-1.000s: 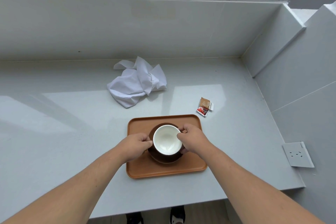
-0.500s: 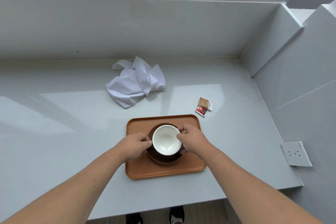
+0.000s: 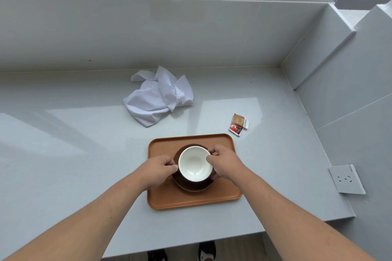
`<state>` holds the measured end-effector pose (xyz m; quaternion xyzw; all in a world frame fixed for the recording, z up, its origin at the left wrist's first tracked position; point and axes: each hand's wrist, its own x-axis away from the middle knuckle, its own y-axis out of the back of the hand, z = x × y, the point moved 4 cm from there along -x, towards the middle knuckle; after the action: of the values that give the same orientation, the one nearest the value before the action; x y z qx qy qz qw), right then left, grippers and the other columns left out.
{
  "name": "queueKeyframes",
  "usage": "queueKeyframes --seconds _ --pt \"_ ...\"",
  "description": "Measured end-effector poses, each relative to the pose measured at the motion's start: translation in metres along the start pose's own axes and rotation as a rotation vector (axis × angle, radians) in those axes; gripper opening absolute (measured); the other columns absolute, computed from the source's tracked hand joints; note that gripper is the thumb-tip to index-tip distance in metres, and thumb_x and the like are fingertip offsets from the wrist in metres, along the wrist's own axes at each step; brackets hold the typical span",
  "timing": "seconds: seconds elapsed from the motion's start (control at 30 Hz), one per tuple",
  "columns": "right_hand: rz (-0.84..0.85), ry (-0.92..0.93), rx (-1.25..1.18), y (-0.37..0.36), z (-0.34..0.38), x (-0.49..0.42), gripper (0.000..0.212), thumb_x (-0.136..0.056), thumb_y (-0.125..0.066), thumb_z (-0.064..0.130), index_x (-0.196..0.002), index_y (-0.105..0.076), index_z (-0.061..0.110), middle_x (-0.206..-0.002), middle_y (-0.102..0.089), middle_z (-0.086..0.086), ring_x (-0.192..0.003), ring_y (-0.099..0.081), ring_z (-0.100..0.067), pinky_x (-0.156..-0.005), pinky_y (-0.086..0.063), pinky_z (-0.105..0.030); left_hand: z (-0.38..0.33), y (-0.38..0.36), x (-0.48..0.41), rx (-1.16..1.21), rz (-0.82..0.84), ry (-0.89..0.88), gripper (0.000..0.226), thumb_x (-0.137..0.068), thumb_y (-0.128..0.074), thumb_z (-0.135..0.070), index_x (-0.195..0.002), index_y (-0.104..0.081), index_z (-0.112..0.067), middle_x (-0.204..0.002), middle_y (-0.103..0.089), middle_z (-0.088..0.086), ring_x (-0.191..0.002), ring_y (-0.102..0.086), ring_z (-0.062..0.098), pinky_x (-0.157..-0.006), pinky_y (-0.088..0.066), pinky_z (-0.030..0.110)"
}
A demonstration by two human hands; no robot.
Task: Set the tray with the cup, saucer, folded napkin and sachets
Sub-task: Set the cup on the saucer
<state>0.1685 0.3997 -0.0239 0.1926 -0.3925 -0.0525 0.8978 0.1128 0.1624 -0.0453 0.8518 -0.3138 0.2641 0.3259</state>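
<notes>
An orange-brown tray (image 3: 191, 199) lies near the counter's front edge. A dark brown saucer (image 3: 194, 186) sits in its middle, and a cup (image 3: 195, 163), white inside, stands on the saucer. My left hand (image 3: 158, 168) grips the cup's left side and my right hand (image 3: 226, 163) grips its right side. A crumpled white napkin (image 3: 159, 99) lies on the counter behind the tray. Two sachets (image 3: 239, 124), one tan and one red, lie to the right of the tray's far corner.
The grey counter (image 3: 63, 144) meets a tiled wall at the back and another on the right. A white wall socket (image 3: 346, 179) sits low on the right wall. A window frame runs along the top. Shoes show below the counter's front edge.
Both hands stay on the cup over the saucer. The view has shifted very slightly; nothing else has moved.
</notes>
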Motion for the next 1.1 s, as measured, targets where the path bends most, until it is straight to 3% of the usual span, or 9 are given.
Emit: queueKeyframes --seconds 0.17,0.27,0.4,0.5,0.67,0.8,0.97,1.1 --pt "-0.009 0.036 0.097 0.002 0.001 -0.001 0.021 -0.085 -0.056 0.023 -0.104 -0.065 0.027 -0.096 -0.069 -0.003 -0.079 -0.075 -0.028 -0.066 -0.066 -0.044 -0.004 0.005 0.000 -0.145 -0.057 -0.035 0.014 -0.077 -0.061 -0.051 -0.080 -0.065 -0.039 -0.082 -0.071 -0.010 -0.075 -0.066 0.010 -0.065 -0.051 0.031" --pt "-0.026 0.072 0.144 0.007 0.005 -0.002 0.020 -0.087 -0.058 0.025 -0.105 -0.066 0.026 -0.095 -0.067 0.001 -0.072 -0.067 -0.019 -0.069 -0.062 -0.040 -0.016 0.012 -0.001 -0.256 -0.109 -0.073 0.011 -0.077 -0.060 -0.047 -0.084 -0.062 -0.038 -0.078 -0.071 -0.013 -0.071 -0.066 0.005 -0.061 -0.049 0.028" --pt "-0.065 0.113 0.148 0.017 0.014 -0.001 0.020 -0.088 -0.055 0.024 -0.103 -0.066 0.028 -0.088 -0.070 0.004 -0.066 -0.063 -0.014 -0.060 -0.052 -0.028 -0.039 0.017 -0.006 -0.330 -0.196 -0.134 0.010 -0.079 -0.057 -0.046 -0.084 -0.060 -0.039 -0.078 -0.071 -0.016 -0.071 -0.065 0.002 -0.062 -0.053 0.030" --pt "-0.104 0.144 0.174 0.027 0.019 -0.002 0.015 -0.091 -0.055 0.027 -0.102 -0.066 0.030 -0.086 -0.069 0.008 -0.066 -0.064 -0.013 -0.057 -0.048 -0.024 -0.059 0.014 -0.014 -0.388 -0.233 -0.196 0.012 -0.083 -0.054 -0.049 -0.091 -0.059 -0.040 -0.092 -0.064 -0.019 -0.079 -0.062 0.001 -0.063 -0.049 0.028" --pt "-0.142 0.182 0.215 0.043 0.019 -0.007 0.015 -0.091 -0.055 0.031 -0.100 -0.066 0.034 -0.087 -0.068 0.010 -0.074 -0.064 -0.010 -0.058 -0.046 -0.024 -0.085 0.000 -0.029 -0.482 -0.231 -0.254 0.024 -0.086 -0.052 -0.052 -0.107 -0.059 -0.043 -0.111 -0.059 -0.019 -0.093 -0.057 0.004 -0.063 -0.037 0.019" --pt "-0.154 0.197 0.235 0.053 0.017 -0.015 0.013 -0.089 -0.056 0.031 -0.097 -0.066 0.035 -0.085 -0.069 0.011 -0.074 -0.066 -0.009 -0.061 -0.053 -0.026 -0.096 -0.009 -0.042 -0.494 -0.204 -0.271 0.025 -0.087 -0.051 -0.052 -0.108 -0.059 -0.042 -0.113 -0.062 -0.018 -0.095 -0.057 0.005 -0.072 -0.045 0.027" --pt "-0.190 0.223 0.286 0.069 0.016 -0.025 0.013 -0.088 -0.058 0.031 -0.096 -0.067 0.033 -0.087 -0.070 0.011 -0.078 -0.065 -0.009 -0.069 -0.056 -0.030 -0.114 -0.018 -0.058 -0.494 -0.187 -0.288 0.026 -0.085 -0.052 -0.050 -0.107 -0.060 -0.040 -0.106 -0.062 -0.017 -0.090 -0.057 0.003 -0.071 -0.045 0.026" --pt "-0.247 0.256 0.368 0.087 0.014 -0.034 0.019 -0.089 -0.060 0.031 -0.106 -0.069 0.031 -0.099 -0.070 0.010 -0.087 -0.064 -0.012 -0.072 -0.054 -0.031 -0.133 -0.029 -0.074 -0.510 -0.181 -0.290 0.033 -0.083 -0.056 -0.048 -0.114 -0.063 -0.039 -0.116 -0.064 -0.016 -0.103 -0.059 0.008 -0.084 -0.051 0.032"
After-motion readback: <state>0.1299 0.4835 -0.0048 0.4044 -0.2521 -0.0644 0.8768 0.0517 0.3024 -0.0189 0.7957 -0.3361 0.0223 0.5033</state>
